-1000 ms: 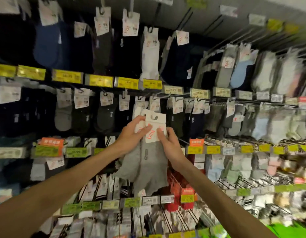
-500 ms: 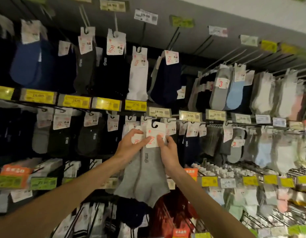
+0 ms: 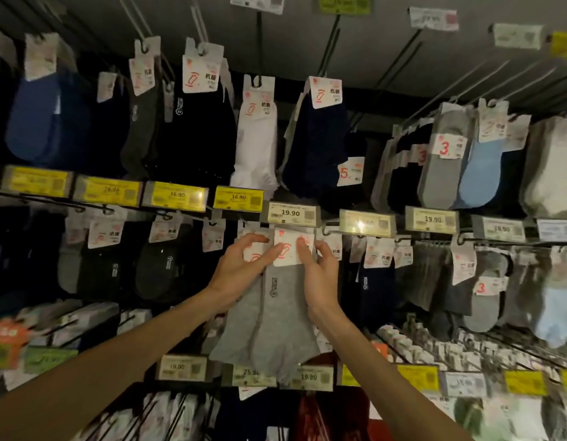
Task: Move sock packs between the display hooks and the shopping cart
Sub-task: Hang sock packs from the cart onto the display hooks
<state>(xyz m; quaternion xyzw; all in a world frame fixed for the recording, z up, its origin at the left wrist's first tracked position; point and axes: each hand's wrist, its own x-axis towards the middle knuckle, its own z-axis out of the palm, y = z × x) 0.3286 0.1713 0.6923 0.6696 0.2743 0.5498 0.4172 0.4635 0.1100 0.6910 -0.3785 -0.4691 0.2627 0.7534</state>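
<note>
While both hands pinch its white card (image 3: 293, 251), a grey sock pack (image 3: 275, 319) hangs at the centre of the frame.
The left hand (image 3: 240, 272) holds the card's left edge, the right hand (image 3: 320, 278) its right; the card's top sits just under a 19.90 price tag (image 3: 291, 213).

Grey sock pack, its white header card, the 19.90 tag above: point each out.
grey sock pack (image 3: 282, 326), head view, grey fabric
white header card (image 3: 290, 241), head view, card middle
19.90 tag (image 3: 291, 213), head view, printed price
</note>
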